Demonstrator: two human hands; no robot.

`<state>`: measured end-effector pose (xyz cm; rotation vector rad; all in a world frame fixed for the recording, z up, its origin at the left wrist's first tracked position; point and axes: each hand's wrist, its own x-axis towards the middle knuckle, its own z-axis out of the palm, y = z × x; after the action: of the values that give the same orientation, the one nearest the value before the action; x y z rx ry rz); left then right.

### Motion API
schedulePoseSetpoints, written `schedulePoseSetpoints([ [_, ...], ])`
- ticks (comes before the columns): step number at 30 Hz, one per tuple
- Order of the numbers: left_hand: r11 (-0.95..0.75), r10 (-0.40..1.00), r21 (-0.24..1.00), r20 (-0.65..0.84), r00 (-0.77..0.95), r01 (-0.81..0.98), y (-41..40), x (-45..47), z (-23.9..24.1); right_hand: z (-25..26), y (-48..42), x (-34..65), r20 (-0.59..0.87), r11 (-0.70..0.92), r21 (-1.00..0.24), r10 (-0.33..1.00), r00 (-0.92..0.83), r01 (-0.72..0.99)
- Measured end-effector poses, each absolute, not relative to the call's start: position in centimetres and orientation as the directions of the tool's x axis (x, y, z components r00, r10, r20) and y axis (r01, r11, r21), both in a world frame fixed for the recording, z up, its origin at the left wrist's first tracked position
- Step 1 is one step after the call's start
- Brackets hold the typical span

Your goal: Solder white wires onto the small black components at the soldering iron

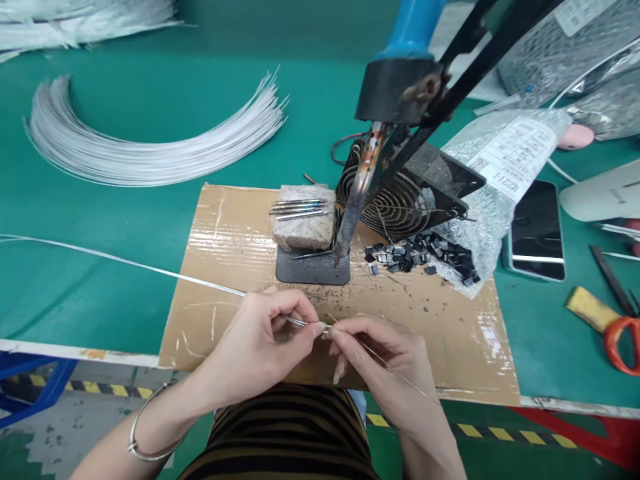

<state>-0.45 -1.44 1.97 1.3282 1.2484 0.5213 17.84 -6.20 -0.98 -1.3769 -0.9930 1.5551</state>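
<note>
My left hand (265, 333) pinches the end of a long thin white wire (125, 261) that runs off to the left over the green table. My right hand (380, 353) meets it fingertip to fingertip at the centre front, pinching the wire tip, with a thin metal strand (395, 371) trailing down to the right. Both hands hover over the front edge of a taped cardboard sheet (225, 267). Just behind them a soldering iron (357, 200) hangs tip down from a black stand onto a dark metal plate (310, 270).
A block with several metal pins (303, 217) and a small fan (400, 200) stand behind the plate. Small black parts (420, 257) spill from a plastic bag (493, 193). A curved bundle of white wires (150, 150) lies far left. A phone (536, 230) and red-handled scissors (613, 330) lie right.
</note>
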Motion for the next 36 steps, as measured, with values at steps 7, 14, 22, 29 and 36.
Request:
schedulePoseSetpoints([
  [7, 0.324, 0.861, 0.900, -0.408, 0.303, 0.291, -1.3, -1.1, 2.0, -2.2, -6.2, 20.3, -0.346, -0.317, -0.936, 0.909, 0.233, -0.151],
  [14, 0.359, 0.869, 0.905, -0.413, 0.271, 0.228, -1.5, -0.9, 1.8, -3.1, -6.3, 19.9, -0.292, -0.237, -0.941, 0.930, 0.224, -0.241],
  [22, 0.322, 0.885, 0.918, -0.378, 0.271, 0.231, -2.1, -1.0, 1.6, -1.9, -6.6, 16.9, -0.277, -0.234, -0.933, 0.952, 0.131, -0.275],
  [29, 0.324, 0.893, 0.918, -0.376, 0.247, 0.228, -2.1, -0.4, 2.1, -1.7, -6.8, 15.4, -0.304, -0.259, -0.856, 0.952, 0.030, -0.447],
  [36, 0.290, 0.904, 0.917, -0.357, 0.235, 0.274, -2.4, -0.3, 2.2, -2.4, -6.5, 15.6, -0.298, -0.258, -0.854, 0.954, 0.018, -0.452],
])
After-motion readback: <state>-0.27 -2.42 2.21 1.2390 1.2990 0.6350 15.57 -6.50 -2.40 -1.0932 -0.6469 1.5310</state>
